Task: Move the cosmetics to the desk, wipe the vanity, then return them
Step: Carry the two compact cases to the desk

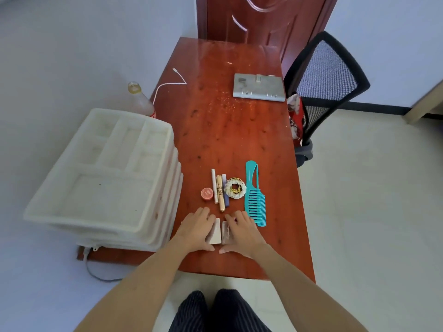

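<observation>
While the left hand (195,227) is laid flat-fingered on a white wedge (215,232), what seems a clear case (226,232) is covered by the right hand (242,230); tubes (220,191), a scrunchie (235,188) and teal comb (255,195) are ranged beyond on the desk (239,128), flanked by stacked trays (100,173)

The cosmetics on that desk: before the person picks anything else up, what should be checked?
1. Left hand has a grip on the white wedge: ok, touching it.
2. Right hand on the clear case: ok.
3. Wedge and case apart: ok.
4. Tubes, pink jar, scrunchie and comb lying in a row: ok.
5. Firm hold: cannot tell.
</observation>
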Demonstrator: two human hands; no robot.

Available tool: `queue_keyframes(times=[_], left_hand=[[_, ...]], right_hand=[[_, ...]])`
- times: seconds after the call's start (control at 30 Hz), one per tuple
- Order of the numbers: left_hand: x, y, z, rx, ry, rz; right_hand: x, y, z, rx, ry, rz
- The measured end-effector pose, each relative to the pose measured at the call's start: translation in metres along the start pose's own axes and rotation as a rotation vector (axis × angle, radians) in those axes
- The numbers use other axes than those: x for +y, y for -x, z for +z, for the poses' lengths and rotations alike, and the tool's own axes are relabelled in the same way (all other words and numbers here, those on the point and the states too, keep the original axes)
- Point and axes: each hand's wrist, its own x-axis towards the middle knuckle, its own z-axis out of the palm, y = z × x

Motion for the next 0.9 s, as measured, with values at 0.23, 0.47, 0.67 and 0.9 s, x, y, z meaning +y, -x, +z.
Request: queue_keyframes(times=[0.23,0.47,0.67,0.9], left_hand=[[-0.013,0.003,0.011,0.161,0.070,0.086],[-0.016,0.036,0.051,0.263,0.091,0.209],[-0.018,0.034,0.046,0.182,0.105,0.170],[-0.020,0.024,0.039,0.219,0.089,0.120]], right_hand=[[0.007,0.020,0.007,0.192,-0.076,-0.095],[0.011,0.064,0.036,0.153,0.111,-0.153],[-0.005,0.050,0.031,0.074,0.141,-0.020],[-0.016,0.032,0.022,0.069,0.114,0.085]])
